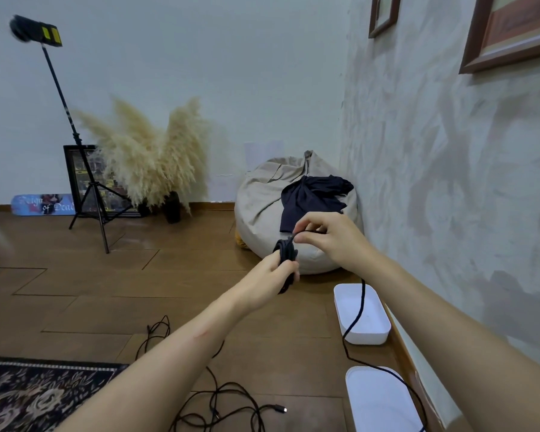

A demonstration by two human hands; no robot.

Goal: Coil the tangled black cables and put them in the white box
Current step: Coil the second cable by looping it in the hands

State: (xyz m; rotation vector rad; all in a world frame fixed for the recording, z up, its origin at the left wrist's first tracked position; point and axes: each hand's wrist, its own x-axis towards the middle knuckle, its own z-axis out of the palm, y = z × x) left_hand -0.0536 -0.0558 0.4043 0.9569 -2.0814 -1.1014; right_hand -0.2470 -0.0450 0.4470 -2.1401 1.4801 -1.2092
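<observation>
- The left hand is clamped round the coil of black cable, its fingers curled about the gathered loops, likely so that they cannot spring apart
- The right hand pinches the same cable at the top of the coil, thumb and fingers closed on the strand, seemingly to lay the next turn onto the bundle
- Below the right hand the loose tail hangs down across the white box and runs on over the white lid; this slack, I judge, is what remains to wind
- The box stands open on the floor beside the wall, below the hands, handy for dropping the coil in
- The floor tangle lies near the left forearm, apart from the box, not yet coiled
- Counted: two hands, one coil, one box, one lid; how many cables make up the tangle I cannot tell
</observation>
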